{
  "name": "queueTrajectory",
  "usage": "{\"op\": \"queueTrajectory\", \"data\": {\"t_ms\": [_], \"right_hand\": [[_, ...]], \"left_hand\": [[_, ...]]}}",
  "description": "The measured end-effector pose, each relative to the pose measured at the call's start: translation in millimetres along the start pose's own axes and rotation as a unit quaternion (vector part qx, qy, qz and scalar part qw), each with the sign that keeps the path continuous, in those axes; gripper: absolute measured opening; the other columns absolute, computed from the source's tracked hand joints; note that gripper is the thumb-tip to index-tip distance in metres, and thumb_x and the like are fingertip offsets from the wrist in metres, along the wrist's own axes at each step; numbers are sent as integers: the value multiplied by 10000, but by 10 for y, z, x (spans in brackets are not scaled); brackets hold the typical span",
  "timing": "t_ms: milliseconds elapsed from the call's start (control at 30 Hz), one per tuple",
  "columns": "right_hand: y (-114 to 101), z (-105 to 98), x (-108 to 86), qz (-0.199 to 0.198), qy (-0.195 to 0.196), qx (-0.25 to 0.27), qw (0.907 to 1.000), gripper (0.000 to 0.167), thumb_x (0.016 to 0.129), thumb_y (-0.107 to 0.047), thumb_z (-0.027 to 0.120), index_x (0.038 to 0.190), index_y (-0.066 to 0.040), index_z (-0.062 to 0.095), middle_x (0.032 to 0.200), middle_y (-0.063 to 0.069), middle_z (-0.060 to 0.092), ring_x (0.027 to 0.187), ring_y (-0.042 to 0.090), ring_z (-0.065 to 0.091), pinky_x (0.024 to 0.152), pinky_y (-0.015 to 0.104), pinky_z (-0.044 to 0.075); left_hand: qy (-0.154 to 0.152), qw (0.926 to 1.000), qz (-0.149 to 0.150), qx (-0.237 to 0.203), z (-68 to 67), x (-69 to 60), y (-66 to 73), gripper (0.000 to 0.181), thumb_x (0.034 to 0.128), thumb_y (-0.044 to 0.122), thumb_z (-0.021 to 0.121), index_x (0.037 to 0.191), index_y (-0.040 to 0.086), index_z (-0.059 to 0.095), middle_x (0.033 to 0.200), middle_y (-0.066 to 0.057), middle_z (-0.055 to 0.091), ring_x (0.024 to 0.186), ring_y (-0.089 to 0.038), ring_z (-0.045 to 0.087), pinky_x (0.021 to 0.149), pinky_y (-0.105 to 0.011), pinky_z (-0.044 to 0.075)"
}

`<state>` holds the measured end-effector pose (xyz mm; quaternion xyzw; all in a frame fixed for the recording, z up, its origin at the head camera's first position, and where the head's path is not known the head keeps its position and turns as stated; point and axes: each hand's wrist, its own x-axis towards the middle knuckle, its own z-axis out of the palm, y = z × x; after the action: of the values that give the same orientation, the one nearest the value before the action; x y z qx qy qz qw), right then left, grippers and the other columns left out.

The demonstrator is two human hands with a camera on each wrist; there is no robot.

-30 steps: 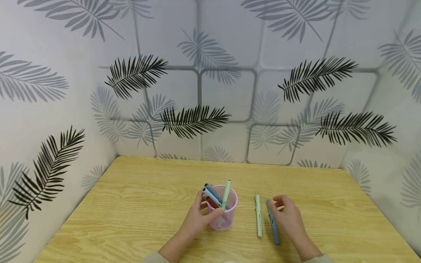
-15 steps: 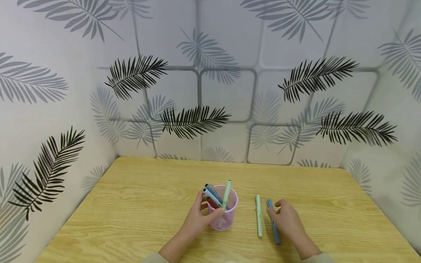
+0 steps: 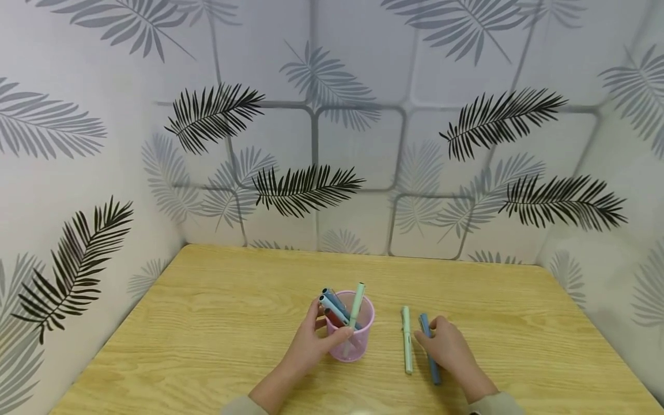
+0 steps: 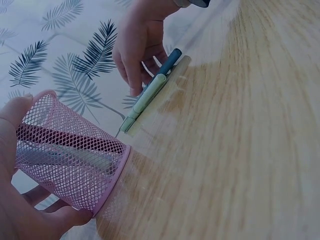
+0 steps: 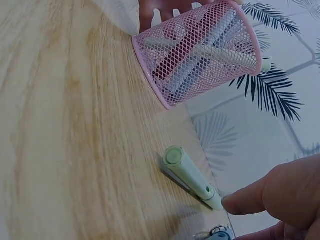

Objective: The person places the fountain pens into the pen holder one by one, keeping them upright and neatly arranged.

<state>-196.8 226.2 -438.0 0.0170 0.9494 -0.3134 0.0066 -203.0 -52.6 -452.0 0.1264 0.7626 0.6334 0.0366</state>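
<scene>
My left hand (image 3: 307,344) holds a pink mesh pen cup (image 3: 360,346) upright on the table, thumb in front and fingers behind. Inside lean a pale green pen (image 3: 357,304), a light blue pen (image 3: 332,309), a darker blue pen and a dark red one. To the right of the cup a light green pen (image 3: 407,341) and a blue pen (image 3: 433,369) lie side by side. Over the blue pen hovers my right hand (image 3: 450,348), fingers loosely bent. Its thumb (image 5: 245,201) points at the green pen's side; whether they touch, I cannot tell.
The wooden table (image 3: 233,300) reaches back to a wall (image 3: 358,144) with leaf patterns. Another patterned wall (image 3: 67,173) stands at the left side.
My right hand has shifted slightly down and left, its thumb now past the blue pen toward the green one. The left hand and the cup stay put.
</scene>
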Motion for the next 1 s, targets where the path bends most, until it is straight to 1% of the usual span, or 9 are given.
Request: {"op": "queueTrajectory", "data": {"t_ms": [233, 400, 567, 733, 867, 1000], "right_hand": [[-22, 6, -2, 1, 19, 11, 10000, 346, 888, -155, 597, 1003, 152, 483, 690, 91, 509, 533, 163, 463, 471, 285, 403], [-12, 10, 22, -41, 15, -151, 9999, 282, 860, -103, 613, 958, 143, 515, 706, 92, 519, 562, 168, 480, 483, 280, 416], [-1, 21, 41, -75, -94, -213, 9997, 206, 848, -68, 606, 904, 109, 517, 687, 77, 502, 551, 161, 476, 479, 279, 414], [1, 20, 39, -39, -152, -208, 9997, 205, 844, -63, 598, 919, 107, 510, 697, 79, 500, 557, 165, 474, 484, 280, 411], [8, 13, 34, 73, -106, -183, 9998, 213, 822, -63, 593, 927, 107, 518, 714, 83, 514, 569, 172, 481, 488, 282, 415], [4, 9, 34, 125, -96, -133, 9998, 232, 812, -75, 597, 941, 103, 523, 717, 83, 519, 574, 177, 484, 491, 285, 415]], "left_hand": [[-4, 10000, 47, -45, -2, -13, 11, 680, 812, 376, 711, 1370, 267, 337, 1270, -107, 434, 1168, -332, 448, 864, -475, 459], [-51, 9998, 99, -148, -3, -7, 4, 685, 821, 337, 709, 1381, 252, 324, 1272, -110, 417, 1170, -334, 443, 850, -465, 469], [-50, 9999, 79, -143, -6, -9, 4, 678, 823, 340, 707, 1377, 251, 327, 1267, -105, 415, 1167, -334, 445, 849, -459, 472], [-39, 9999, 54, -142, -1, -21, 15, 690, 822, 354, 705, 1386, 256, 320, 1274, -105, 409, 1177, -338, 437, 862, -462, 466], [-74, 9999, 18, -152, -2, -27, 31, 719, 823, 356, 703, 1407, 254, 296, 1292, -105, 396, 1193, -344, 423, 871, -463, 462], [-99, 9998, -37, -163, -14, -46, 91, 726, 828, 320, 703, 1416, 214, 289, 1292, -123, 396, 1193, -359, 421, 875, -471, 460]]}}
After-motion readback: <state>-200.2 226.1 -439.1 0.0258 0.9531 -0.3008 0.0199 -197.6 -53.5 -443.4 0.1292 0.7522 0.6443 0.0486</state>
